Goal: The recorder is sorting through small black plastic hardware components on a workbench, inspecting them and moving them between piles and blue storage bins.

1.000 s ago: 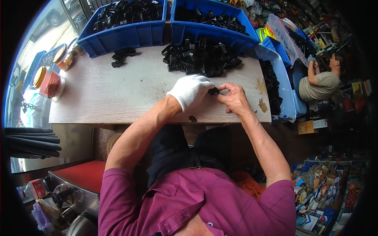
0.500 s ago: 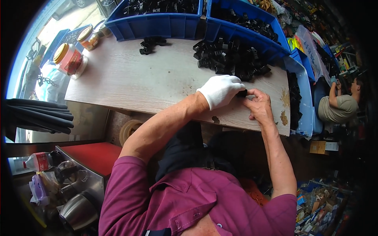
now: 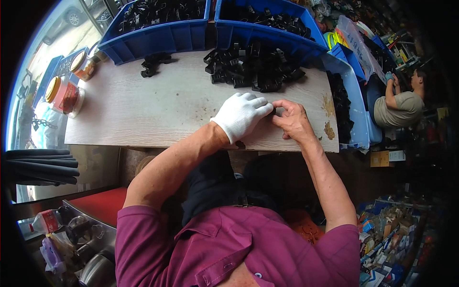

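Observation:
My left hand (image 3: 242,116), in a white knitted glove, is closed over a small black part (image 3: 274,111), which it mostly hides. Bare, my right hand (image 3: 293,119) pinches at the right side of that same part with thumb and forefinger. Both hands are close together above the front right of the wood-grain table (image 3: 143,105). Just beyond them lies a heap of black clip-like parts (image 3: 253,67). A smaller cluster of similar black parts (image 3: 154,64) rests farther left on the table.
Two blue bins (image 3: 153,40) of black parts line the back. A light blue bin (image 3: 356,105) stands at the right edge. Lidded jars (image 3: 64,93) sit at the left corner. Another person (image 3: 397,105) sits at far right. A red-topped surface (image 3: 98,203) is at lower left.
The view has shifted, so table and bins appear farther left and higher. My hands stay together on the small black part, now a little farther from the heap.

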A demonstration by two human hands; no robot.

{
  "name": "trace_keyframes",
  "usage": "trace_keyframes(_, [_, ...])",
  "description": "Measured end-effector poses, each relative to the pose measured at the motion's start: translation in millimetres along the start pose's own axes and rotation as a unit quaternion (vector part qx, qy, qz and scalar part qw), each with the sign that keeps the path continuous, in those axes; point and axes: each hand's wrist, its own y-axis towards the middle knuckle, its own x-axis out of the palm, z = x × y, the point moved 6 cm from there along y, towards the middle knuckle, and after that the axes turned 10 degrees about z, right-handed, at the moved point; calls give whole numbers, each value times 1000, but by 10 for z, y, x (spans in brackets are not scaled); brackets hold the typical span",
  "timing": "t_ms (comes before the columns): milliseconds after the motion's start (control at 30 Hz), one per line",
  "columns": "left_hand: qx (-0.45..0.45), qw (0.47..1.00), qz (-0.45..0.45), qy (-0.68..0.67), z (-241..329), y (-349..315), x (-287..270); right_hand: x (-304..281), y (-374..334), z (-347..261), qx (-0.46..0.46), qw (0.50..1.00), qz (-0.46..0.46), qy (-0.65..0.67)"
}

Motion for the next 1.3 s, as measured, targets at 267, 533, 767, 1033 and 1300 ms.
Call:
trace_keyframes(267, [-8, 999, 23, 39, 71, -59, -1, 52, -17, -47, -18, 999, 7, -31])
trace_keyframes(533, [-14, 998, 26, 63, 148, -128, -27, 63, -16, -37, -19, 999, -4, -48])
trace_keyframes(767, [-28, 996, 16, 81, 184, -204, -96, 122, -14, -48, -49, 997, -19, -61])
trace_keyframes(1033, [-49, 993, 18, 110, 219, -279, -60, 111, -50, -132, -78, 994, -33, -72])
trace_keyframes(1300, [-149, 970, 183, 54, -86, -272, -730, -26, -55, 92, -33, 999, 9, -1])
